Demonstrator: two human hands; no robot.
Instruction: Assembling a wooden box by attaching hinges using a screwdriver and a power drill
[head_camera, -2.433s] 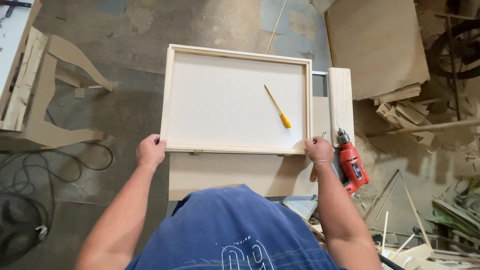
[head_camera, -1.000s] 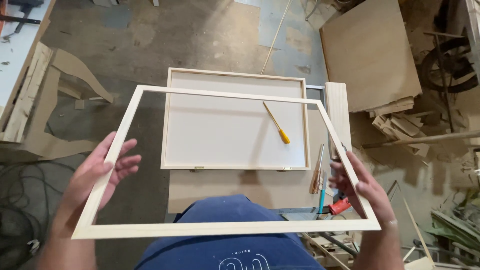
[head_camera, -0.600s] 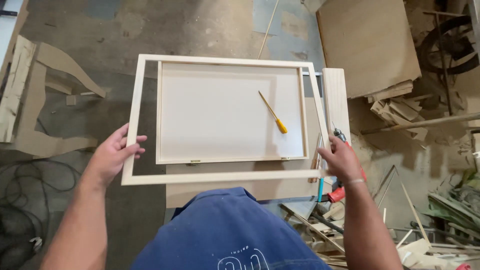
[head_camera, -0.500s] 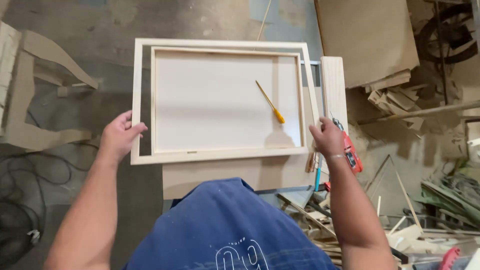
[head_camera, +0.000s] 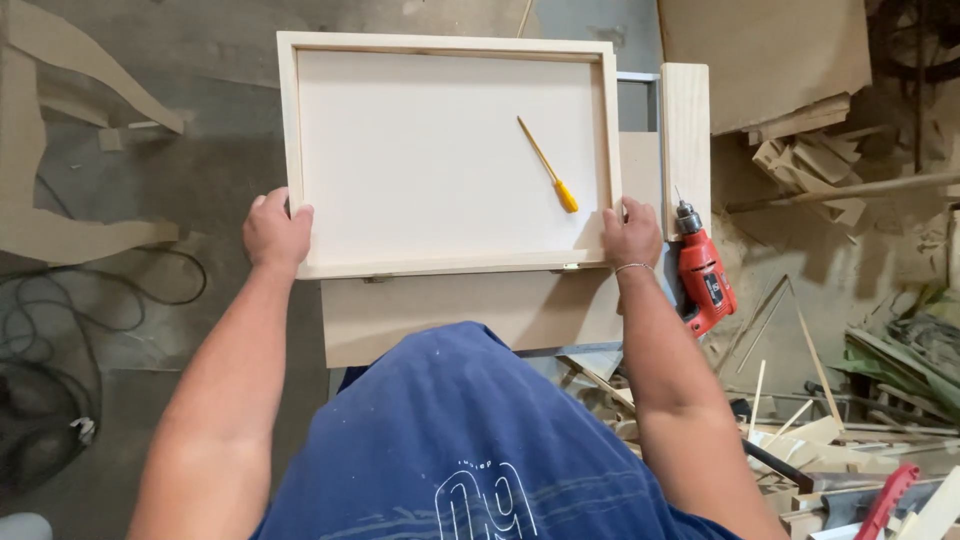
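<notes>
A pale wooden frame (head_camera: 450, 42) lies over a white panel (head_camera: 430, 150) on a small brown worktop (head_camera: 470, 315). My left hand (head_camera: 275, 230) grips the frame's near left corner. My right hand (head_camera: 632, 232) grips its near right corner. A screwdriver with a yellow handle (head_camera: 548, 178) rests on the white panel, closer to my right hand.
A red power drill (head_camera: 702, 275) lies just right of my right hand, beside a pale wooden board (head_camera: 685, 125). Black cables (head_camera: 60, 350) coil on the floor at left. Cut board shapes (head_camera: 60, 230) lie at far left. Wood offcuts and sticks (head_camera: 800, 420) pile up at lower right.
I have lowered the open wooden frame from in front of me down onto the white panel, and it now sits square around it with both hands at its near corners.
</notes>
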